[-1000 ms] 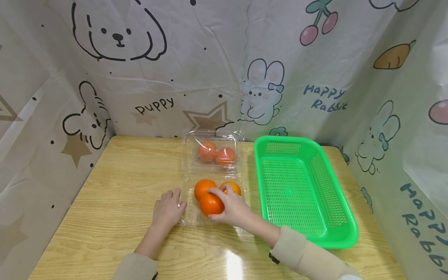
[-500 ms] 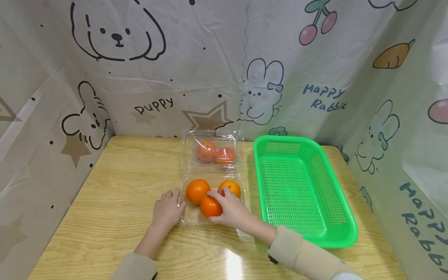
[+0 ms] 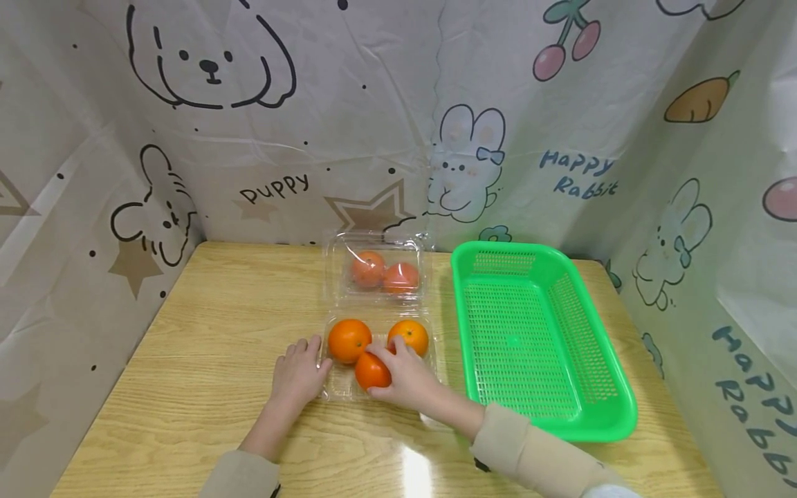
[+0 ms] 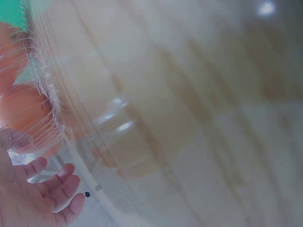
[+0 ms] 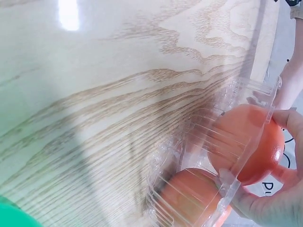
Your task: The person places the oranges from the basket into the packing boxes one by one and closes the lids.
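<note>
In the head view my right hand (image 3: 407,377) grips an orange-red round fruit (image 3: 371,371), thumb at the near side and fingers over the top. This fruit sits low in the near half of an open clear plastic clamshell box (image 3: 339,389). Two oranges lie behind it, a left orange (image 3: 349,339) and a right orange (image 3: 409,335). The right wrist view shows the gripped fruit (image 5: 246,142) through the clear wall. My left hand (image 3: 297,373) rests at the box's left edge, thumb touching the rim; its other fingers (image 4: 61,187) are relaxed, apart from the plastic.
Two reddish round fruits (image 3: 385,275) show through the clear far half of the box. A green plastic basket (image 3: 476,360) stands to the right of the box on the wooden table (image 3: 236,304). A printed cloth (image 3: 349,138) hangs around the table's back and sides.
The left orange has shifted left inside the box, away from the right one. My right hand has moved slightly left and nearer with the orange-red fruit. My left hand has stayed put.
</note>
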Demonstrator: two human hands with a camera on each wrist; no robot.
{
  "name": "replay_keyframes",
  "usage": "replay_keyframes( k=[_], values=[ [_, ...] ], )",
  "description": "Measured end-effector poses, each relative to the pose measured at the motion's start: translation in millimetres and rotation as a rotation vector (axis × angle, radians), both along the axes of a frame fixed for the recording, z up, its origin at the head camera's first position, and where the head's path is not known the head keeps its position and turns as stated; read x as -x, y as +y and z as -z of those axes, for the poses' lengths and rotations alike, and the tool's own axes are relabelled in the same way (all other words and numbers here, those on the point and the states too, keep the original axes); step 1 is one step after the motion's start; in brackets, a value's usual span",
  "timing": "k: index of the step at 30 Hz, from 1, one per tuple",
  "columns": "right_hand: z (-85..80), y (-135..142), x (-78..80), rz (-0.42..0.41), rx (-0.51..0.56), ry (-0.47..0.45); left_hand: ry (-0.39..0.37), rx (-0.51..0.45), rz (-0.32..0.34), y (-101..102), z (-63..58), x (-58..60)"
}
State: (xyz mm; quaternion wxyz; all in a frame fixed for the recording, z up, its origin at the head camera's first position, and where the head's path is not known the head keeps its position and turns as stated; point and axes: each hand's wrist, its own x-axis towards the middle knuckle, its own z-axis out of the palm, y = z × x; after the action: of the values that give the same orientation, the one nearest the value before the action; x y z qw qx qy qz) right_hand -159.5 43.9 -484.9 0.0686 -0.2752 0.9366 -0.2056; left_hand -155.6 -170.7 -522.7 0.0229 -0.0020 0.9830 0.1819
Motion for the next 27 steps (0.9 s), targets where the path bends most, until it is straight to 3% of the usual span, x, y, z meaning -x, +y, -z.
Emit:
replay_keyframes(
  k=[15, 27],
  values=[
    [2.0, -1.5, -3.4, -0.014, -0.033, 0.030, 0.010, 0.007, -0.003, -0.2, 2.0, 0.3],
    [-0.9, -0.4, -5.5, -0.015, -0.091, -0.001, -0.007, 0.009, -0.007, 0.7, 1.0, 0.3]
  ],
)
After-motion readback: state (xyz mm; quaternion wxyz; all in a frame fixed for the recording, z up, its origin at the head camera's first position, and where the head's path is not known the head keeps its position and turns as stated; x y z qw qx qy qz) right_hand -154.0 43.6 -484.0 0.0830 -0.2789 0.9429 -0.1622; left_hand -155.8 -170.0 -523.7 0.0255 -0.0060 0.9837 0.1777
